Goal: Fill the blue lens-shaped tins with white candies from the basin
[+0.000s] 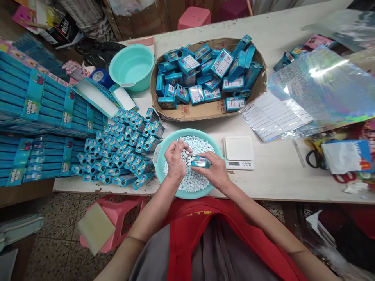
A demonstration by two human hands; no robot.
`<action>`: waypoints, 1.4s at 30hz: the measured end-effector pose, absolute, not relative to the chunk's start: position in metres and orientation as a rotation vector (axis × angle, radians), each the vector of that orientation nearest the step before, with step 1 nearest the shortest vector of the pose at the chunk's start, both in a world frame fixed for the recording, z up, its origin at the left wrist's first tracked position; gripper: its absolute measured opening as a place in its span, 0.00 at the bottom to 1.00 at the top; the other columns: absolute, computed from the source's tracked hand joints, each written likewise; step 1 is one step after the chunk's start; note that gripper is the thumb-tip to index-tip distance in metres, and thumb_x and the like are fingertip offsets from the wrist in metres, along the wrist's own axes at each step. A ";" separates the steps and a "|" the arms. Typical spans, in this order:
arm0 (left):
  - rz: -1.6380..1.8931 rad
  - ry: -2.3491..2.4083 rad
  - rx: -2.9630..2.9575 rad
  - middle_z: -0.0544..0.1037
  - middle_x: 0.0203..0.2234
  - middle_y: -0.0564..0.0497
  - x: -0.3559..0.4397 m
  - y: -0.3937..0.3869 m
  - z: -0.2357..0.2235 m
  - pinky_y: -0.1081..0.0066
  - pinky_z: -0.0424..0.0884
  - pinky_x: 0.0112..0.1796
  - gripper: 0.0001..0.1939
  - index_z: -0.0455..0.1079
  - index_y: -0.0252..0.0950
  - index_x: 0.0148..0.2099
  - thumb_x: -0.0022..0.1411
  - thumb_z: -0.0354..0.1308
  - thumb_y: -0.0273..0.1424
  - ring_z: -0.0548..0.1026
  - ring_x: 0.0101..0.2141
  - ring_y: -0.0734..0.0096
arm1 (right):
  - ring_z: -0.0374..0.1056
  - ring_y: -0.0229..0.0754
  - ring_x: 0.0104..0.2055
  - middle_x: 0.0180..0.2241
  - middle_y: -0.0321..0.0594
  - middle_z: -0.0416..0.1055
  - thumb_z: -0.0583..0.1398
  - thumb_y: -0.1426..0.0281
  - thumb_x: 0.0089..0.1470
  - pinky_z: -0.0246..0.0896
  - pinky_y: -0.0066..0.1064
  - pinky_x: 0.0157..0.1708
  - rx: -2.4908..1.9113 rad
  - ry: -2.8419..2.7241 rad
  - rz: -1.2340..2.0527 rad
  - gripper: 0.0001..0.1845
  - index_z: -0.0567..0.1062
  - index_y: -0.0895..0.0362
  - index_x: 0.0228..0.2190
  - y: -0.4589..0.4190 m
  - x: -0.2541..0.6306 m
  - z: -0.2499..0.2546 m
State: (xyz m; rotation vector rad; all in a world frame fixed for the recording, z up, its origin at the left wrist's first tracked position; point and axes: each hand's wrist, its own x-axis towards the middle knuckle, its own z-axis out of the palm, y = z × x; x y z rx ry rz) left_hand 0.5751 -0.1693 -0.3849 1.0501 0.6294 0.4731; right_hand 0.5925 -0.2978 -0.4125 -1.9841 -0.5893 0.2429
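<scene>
A turquoise basin full of small pale candies stands at the table's front edge, right before me. Over it, my right hand grips a small blue candy box, its fingers along the two long sides. My left hand is cupped round a small heap of the pale candies, close to the box's left end. Whether any candies are inside the box cannot be seen. Left of the basin, many similar small boxes lie in rows with round holes in their ends facing me.
A cut-down carton of blue boxes stands behind the basin. To the right are a white scale, holographic sheets and scissors. Stacked blue packs rise at left, near another turquoise basin. A red stool stands below.
</scene>
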 end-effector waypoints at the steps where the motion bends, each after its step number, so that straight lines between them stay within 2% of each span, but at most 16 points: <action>1: 0.488 0.630 1.058 0.67 0.18 0.55 0.576 -0.170 -0.385 0.75 0.65 0.24 0.18 0.63 0.35 0.24 0.55 0.61 0.43 0.68 0.20 0.78 | 0.70 0.48 0.39 0.33 0.40 0.74 0.69 0.59 0.43 0.63 0.39 0.39 -1.987 -0.585 0.240 0.19 0.76 0.51 0.37 -0.298 0.592 -0.412; 9: 0.474 0.700 1.069 0.64 0.17 0.57 0.580 -0.173 -0.389 0.79 0.54 0.16 0.22 0.61 0.35 0.23 0.52 0.61 0.48 0.61 0.16 0.83 | 0.70 0.49 0.40 0.34 0.40 0.75 0.70 0.61 0.42 0.64 0.39 0.40 -1.979 -0.552 0.217 0.19 0.76 0.51 0.38 -0.302 0.593 -0.412; 15: 0.487 0.671 1.055 0.63 0.16 0.57 0.581 -0.176 -0.389 0.79 0.52 0.15 0.22 0.62 0.35 0.23 0.52 0.62 0.48 0.58 0.14 0.85 | 0.70 0.49 0.42 0.37 0.40 0.75 0.70 0.60 0.42 0.63 0.41 0.44 -1.923 -0.535 0.192 0.19 0.76 0.50 0.38 -0.304 0.594 -0.417; 19: 0.381 0.676 1.051 0.63 0.15 0.57 0.584 -0.177 -0.388 0.78 0.49 0.13 0.23 0.61 0.34 0.22 0.51 0.63 0.48 0.58 0.12 0.85 | 0.70 0.46 0.38 0.33 0.38 0.74 0.70 0.59 0.41 0.65 0.39 0.40 -1.865 -0.438 0.260 0.19 0.77 0.51 0.36 -0.301 0.597 -0.425; 25: 0.487 0.654 0.993 0.62 0.15 0.58 0.584 -0.156 -0.380 0.79 0.50 0.14 0.24 0.59 0.35 0.23 0.52 0.62 0.48 0.58 0.13 0.86 | 0.70 0.44 0.41 0.37 0.37 0.73 0.71 0.59 0.37 0.65 0.37 0.43 -1.706 -0.318 0.329 0.22 0.77 0.52 0.36 -0.308 0.602 -0.424; 32: 0.453 0.751 0.888 0.60 0.16 0.58 0.583 -0.157 -0.384 0.80 0.51 0.14 0.23 0.58 0.35 0.23 0.51 0.63 0.47 0.58 0.14 0.86 | 0.70 0.44 0.40 0.36 0.38 0.73 0.71 0.58 0.35 0.66 0.37 0.43 -1.670 -0.290 0.379 0.23 0.77 0.52 0.35 -0.309 0.608 -0.432; 40: 0.501 0.715 1.044 0.57 0.14 0.59 0.592 -0.171 -0.388 0.79 0.49 0.14 0.26 0.57 0.36 0.22 0.53 0.58 0.53 0.55 0.12 0.85 | 0.71 0.47 0.39 0.34 0.39 0.75 0.70 0.60 0.38 0.67 0.40 0.42 -1.734 -0.366 0.323 0.19 0.78 0.52 0.34 -0.309 0.611 -0.421; 42: 0.472 0.710 1.250 0.59 0.15 0.57 0.585 -0.159 -0.399 0.77 0.53 0.15 0.26 0.59 0.36 0.22 0.55 0.54 0.53 0.58 0.14 0.81 | 0.72 0.47 0.38 0.34 0.39 0.75 0.71 0.60 0.37 0.68 0.39 0.40 -1.718 -0.302 0.323 0.20 0.77 0.52 0.34 -0.325 0.615 -0.414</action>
